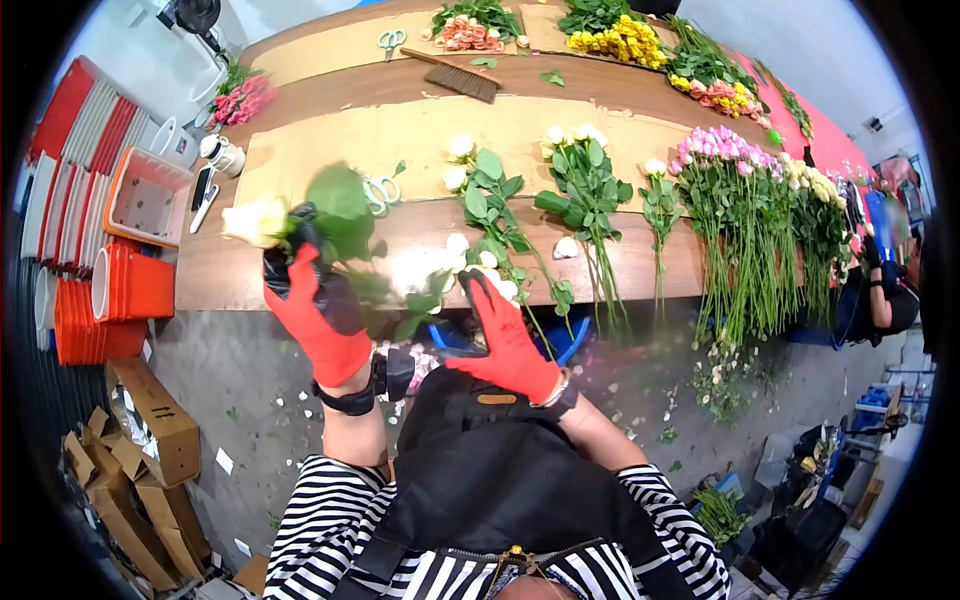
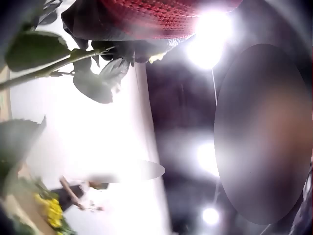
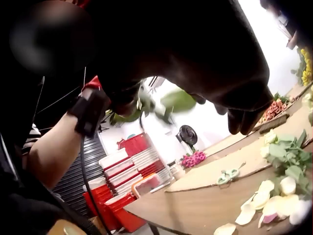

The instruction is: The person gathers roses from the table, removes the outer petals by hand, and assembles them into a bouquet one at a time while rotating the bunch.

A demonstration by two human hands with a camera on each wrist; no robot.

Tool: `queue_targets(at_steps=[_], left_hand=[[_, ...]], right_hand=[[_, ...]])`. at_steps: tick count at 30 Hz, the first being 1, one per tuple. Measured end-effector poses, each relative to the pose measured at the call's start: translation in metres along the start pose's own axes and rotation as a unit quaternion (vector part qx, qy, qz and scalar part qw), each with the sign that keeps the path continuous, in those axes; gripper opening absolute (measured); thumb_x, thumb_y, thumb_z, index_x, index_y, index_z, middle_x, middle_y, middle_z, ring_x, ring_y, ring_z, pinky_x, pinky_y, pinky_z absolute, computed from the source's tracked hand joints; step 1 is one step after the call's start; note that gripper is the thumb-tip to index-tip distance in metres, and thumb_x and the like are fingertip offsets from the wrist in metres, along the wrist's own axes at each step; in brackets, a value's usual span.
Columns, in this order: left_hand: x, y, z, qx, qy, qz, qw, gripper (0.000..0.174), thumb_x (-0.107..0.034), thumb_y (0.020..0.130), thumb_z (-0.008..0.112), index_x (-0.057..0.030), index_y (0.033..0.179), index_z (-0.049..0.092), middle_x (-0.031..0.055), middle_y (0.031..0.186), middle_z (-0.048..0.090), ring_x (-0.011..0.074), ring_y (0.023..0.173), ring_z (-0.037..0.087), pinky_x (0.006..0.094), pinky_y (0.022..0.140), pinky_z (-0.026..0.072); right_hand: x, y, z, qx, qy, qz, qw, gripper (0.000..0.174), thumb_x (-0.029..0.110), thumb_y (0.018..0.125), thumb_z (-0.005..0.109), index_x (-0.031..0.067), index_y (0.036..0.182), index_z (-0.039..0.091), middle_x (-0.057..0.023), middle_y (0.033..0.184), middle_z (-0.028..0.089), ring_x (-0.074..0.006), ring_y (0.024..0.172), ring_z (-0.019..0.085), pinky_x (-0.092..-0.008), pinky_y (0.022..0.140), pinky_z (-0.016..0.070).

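The left hand [image 1: 318, 305], in a red glove with black palm and fingers, grips a white rose [image 1: 258, 222] close below its bloom; the leaves beside it are blurred. Seen from the left wrist, a leafy stem [image 2: 46, 71] extends from under the red glove [image 2: 151, 17]. The right hand [image 1: 505, 345], gloved alike, has thumb and fingers spread at the table's front edge, beside loose white petals [image 1: 505, 288], with nothing visible held. In the right wrist view that hand [image 3: 210, 63] is a dark shape above the petals [image 3: 261, 200]. White roses [image 1: 486, 190] lie beyond it.
Green-handled scissors [image 1: 380, 192] lie on cardboard [image 1: 310, 130], with a brush [image 1: 465, 82] further back. Bundled white roses [image 1: 580, 180] and pink flowers [image 1: 735, 160] are on the right. A bottle [image 1: 222, 156] and phone [image 1: 201, 190] stand left; blue containers [image 1: 570, 342] sit below the table edge.
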State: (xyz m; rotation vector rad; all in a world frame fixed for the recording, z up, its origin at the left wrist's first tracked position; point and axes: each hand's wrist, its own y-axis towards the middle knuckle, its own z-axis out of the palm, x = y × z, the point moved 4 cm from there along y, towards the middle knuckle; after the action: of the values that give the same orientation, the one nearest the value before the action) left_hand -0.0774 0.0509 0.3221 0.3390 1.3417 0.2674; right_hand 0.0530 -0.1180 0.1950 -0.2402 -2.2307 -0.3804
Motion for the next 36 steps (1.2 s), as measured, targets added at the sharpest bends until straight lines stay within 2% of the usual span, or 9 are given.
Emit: queue_targets(at_steps=[9, 11, 14, 18, 20, 23, 25, 31, 36], left_hand=[[0.063, 0.018, 0.009, 0.233, 0.111, 0.017, 0.966, 0.055, 0.009, 0.085, 0.050, -0.0005, 0.139, 0.046, 0.0109, 0.136, 0.053, 0.0185, 0.117, 0.055, 0.0319, 0.099, 0.0442], [0.119, 0.010, 0.001, 0.163, -0.307, -0.354, 0.869, 0.041, -0.015, 0.096, 0.056, -0.0064, 0.136, 0.051, 0.0100, 0.127, 0.060, 0.0199, 0.114, 0.058, 0.0354, 0.095, 0.0468], [0.123, -0.001, 0.010, 0.252, -0.069, -0.202, 0.944, 0.038, -0.027, 0.099, 0.052, -0.0076, 0.132, 0.054, 0.0081, 0.120, 0.063, 0.0212, 0.107, 0.060, 0.0354, 0.091, 0.0480], [0.135, 0.004, 0.018, 0.215, -0.413, -0.347, 0.814, 0.040, -0.029, 0.101, 0.048, -0.0074, 0.135, 0.052, 0.0058, 0.117, 0.064, 0.0200, 0.102, 0.062, 0.0351, 0.087, 0.0493], [0.120, 0.008, 0.017, 0.229, -0.052, -0.172, 0.957, 0.032, -0.019, 0.097, 0.053, -0.0040, 0.126, 0.055, 0.0072, 0.108, 0.066, 0.0197, 0.095, 0.063, 0.0299, 0.084, 0.0495], [0.121, 0.008, 0.018, 0.261, 0.071, -0.124, 0.955, 0.036, -0.021, 0.099, 0.048, -0.0040, 0.130, 0.052, 0.0107, 0.123, 0.061, 0.0226, 0.110, 0.058, 0.0335, 0.094, 0.0457], [0.129, -0.006, 0.022, 0.230, -0.274, -0.390, 0.848, 0.041, -0.026, 0.101, 0.043, -0.0070, 0.137, 0.050, 0.0113, 0.137, 0.054, 0.0256, 0.125, 0.051, 0.0415, 0.107, 0.0395], [0.144, -0.051, -0.001, 0.208, -0.294, -0.466, 0.808, 0.045, -0.030, 0.097, 0.050, -0.0065, 0.136, 0.051, 0.0124, 0.134, 0.056, 0.0266, 0.122, 0.052, 0.0412, 0.107, 0.0402], [0.154, -0.073, -0.029, 0.186, -0.255, -0.489, 0.813, 0.047, -0.029, 0.095, 0.054, -0.0075, 0.136, 0.051, 0.0105, 0.132, 0.057, 0.0251, 0.119, 0.054, 0.0404, 0.104, 0.0422]], right_hand=[[-0.058, -0.023, -0.040, -0.037, 0.452, 0.194, 0.870, 0.052, 0.004, 0.087, 0.062, 0.0053, 0.137, 0.051, -0.0036, 0.092, 0.068, -0.0084, 0.087, 0.061, -0.0246, 0.082, 0.0483], [-0.075, -0.028, -0.045, -0.003, 0.377, 0.147, 0.915, 0.062, 0.012, 0.086, 0.067, 0.0040, 0.142, 0.043, -0.0126, 0.120, 0.061, -0.0200, 0.112, 0.056, -0.0322, 0.098, 0.0424], [-0.061, -0.038, -0.037, 0.048, 0.136, 0.064, 0.987, 0.084, 0.025, 0.083, 0.072, 0.0062, 0.151, 0.027, -0.0169, 0.153, 0.032, -0.0312, 0.142, 0.030, -0.0397, 0.114, 0.0260], [-0.034, -0.036, -0.016, 0.123, 0.273, 0.115, 0.947, 0.075, 0.017, 0.084, 0.072, 0.0059, 0.148, 0.034, -0.0156, 0.130, 0.059, -0.0254, 0.115, 0.060, -0.0355, 0.097, 0.0449], [-0.045, -0.037, -0.022, 0.105, 0.331, 0.190, 0.918, 0.063, 0.011, 0.085, 0.069, 0.0060, 0.143, 0.043, -0.0098, 0.121, 0.062, -0.0173, 0.104, 0.059, -0.0308, 0.090, 0.0464], [-0.076, -0.042, -0.036, -0.064, 0.376, 0.213, 0.900, 0.047, -0.001, 0.085, 0.060, 0.0066, 0.131, 0.058, 0.0008, 0.093, 0.064, -0.0045, 0.074, 0.051, -0.0209, 0.066, 0.0441], [-0.108, -0.046, -0.051, -0.141, 0.390, 0.270, 0.869, 0.045, -0.001, 0.085, 0.059, 0.0057, 0.130, 0.059, 0.0023, 0.087, 0.064, -0.0034, 0.067, 0.049, -0.0197, 0.059, 0.0415], [-0.229, -0.037, -0.100, -0.317, 0.201, 0.260, 0.890, 0.044, 0.004, 0.088, 0.059, 0.0051, 0.132, 0.057, -0.0059, 0.083, 0.068, -0.0096, 0.060, 0.055, -0.0230, 0.056, 0.0438], [-0.263, -0.034, -0.106, -0.259, -0.328, 0.259, 0.871, 0.061, 0.032, 0.079, 0.070, 0.0164, 0.135, 0.051, -0.0198, 0.123, 0.057, -0.0376, 0.112, 0.054, -0.0468, 0.094, 0.0415]])
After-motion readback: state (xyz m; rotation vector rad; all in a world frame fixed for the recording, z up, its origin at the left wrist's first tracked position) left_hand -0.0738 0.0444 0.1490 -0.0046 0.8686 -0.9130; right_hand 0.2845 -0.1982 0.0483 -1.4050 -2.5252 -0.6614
